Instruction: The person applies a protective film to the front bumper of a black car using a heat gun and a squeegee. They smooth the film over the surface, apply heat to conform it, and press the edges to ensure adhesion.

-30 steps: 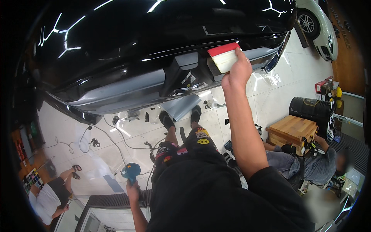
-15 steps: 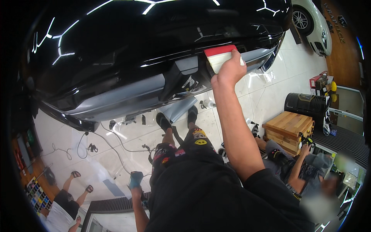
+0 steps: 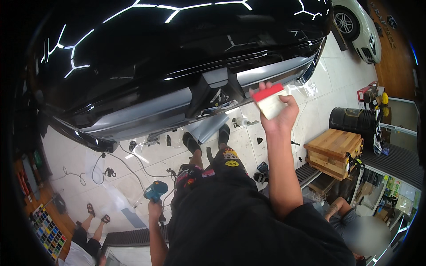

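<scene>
My right hand (image 3: 282,120) grips a squeegee (image 3: 271,105) with a cream body and a red edge, fingers behind it and thumb on its side. It is held in front of the bumper, apart from the grey strip (image 3: 273,71) on the right half. Low on the left, my left hand (image 3: 155,208) is closed round the handle of a teal heat gun (image 3: 155,190). Above stands the glossy black car (image 3: 146,48). A second grey strip (image 3: 142,108) runs along the bumper's left half, with a dark centre piece (image 3: 217,95) between the two.
Cables (image 3: 128,166) lie across the tiled floor, beside a spray bottle (image 3: 242,122) and a grey sheet (image 3: 207,128) by my feet. At right stand a wooden box (image 3: 335,148) and a black drum (image 3: 350,119). Other people are at lower left and lower right.
My right hand has drawn the squeegee back from the bumper, down and slightly right, tilting it. My left hand has brought the heat gun up and turned it, so more of it shows.
</scene>
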The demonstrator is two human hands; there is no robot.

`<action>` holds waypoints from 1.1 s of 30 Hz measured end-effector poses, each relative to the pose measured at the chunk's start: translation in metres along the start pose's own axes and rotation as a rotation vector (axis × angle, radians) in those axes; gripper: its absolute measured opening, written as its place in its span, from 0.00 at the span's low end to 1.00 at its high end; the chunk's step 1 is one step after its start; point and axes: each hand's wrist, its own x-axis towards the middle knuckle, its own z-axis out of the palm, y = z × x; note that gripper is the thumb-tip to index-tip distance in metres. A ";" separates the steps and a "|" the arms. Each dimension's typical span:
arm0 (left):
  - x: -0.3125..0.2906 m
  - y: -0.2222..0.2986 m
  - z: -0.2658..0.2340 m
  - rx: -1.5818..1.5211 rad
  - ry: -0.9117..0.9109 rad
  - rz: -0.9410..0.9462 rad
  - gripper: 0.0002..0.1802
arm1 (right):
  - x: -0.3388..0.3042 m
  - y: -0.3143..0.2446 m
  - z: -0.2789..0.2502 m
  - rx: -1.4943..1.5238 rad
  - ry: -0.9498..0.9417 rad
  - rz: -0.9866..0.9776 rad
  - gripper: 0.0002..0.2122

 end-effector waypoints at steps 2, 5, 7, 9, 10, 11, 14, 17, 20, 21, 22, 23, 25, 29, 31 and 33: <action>0.009 -0.005 0.000 0.065 -0.005 -0.016 0.22 | 0.006 -0.013 -0.036 -0.002 -0.197 0.137 0.22; 0.022 -0.008 -0.002 0.127 -0.053 -0.038 0.22 | 0.005 -0.023 -0.038 -0.160 -0.141 0.213 0.26; 0.025 0.002 0.001 0.137 -0.093 -0.011 0.21 | 0.015 -0.037 -0.045 -0.160 -0.256 0.320 0.26; 0.037 -0.011 -0.001 0.087 -0.102 -0.051 0.21 | 0.015 -0.022 -0.032 -0.167 -0.177 0.123 0.20; 0.042 -0.018 -0.002 0.059 -0.107 -0.072 0.20 | 0.011 -0.017 -0.018 -0.171 -0.139 0.027 0.18; 0.048 -0.024 -0.004 0.044 -0.113 -0.066 0.20 | 0.018 -0.018 -0.023 -0.125 -0.178 0.063 0.20; 0.053 -0.014 -0.007 0.027 -0.138 -0.037 0.20 | 0.021 -0.010 -0.005 -0.118 -0.213 0.032 0.19; 0.052 0.022 -0.008 0.061 -0.151 0.002 0.21 | 0.043 -0.003 -0.002 -0.149 -0.181 -0.005 0.18; 0.071 -0.001 -0.010 0.097 -0.095 0.041 0.24 | 0.052 0.010 0.017 -0.168 -0.145 -0.020 0.17; 0.078 -0.020 -0.011 0.128 -0.066 0.075 0.25 | 0.051 0.018 0.026 -0.176 -0.138 -0.017 0.18; 0.081 -0.025 -0.010 0.170 -0.052 0.115 0.26 | 0.052 0.019 0.028 -0.186 -0.116 -0.027 0.18; 0.083 -0.030 -0.009 0.173 -0.062 0.112 0.27 | 0.053 0.019 0.028 -0.194 -0.118 -0.036 0.18; 0.084 -0.023 -0.006 0.177 -0.086 0.113 0.29 | 0.054 0.016 0.028 -0.176 -0.110 -0.014 0.18; 0.075 -0.017 0.001 0.166 -0.110 0.033 0.29 | 0.052 0.015 0.032 -0.147 -0.039 0.020 0.15; 0.070 -0.020 0.003 0.142 -0.108 0.013 0.29 | 0.054 0.017 0.035 -0.132 -0.014 0.019 0.14; 0.066 -0.018 0.003 0.146 -0.139 -0.018 0.28 | 0.055 0.017 0.038 -0.119 0.007 0.016 0.14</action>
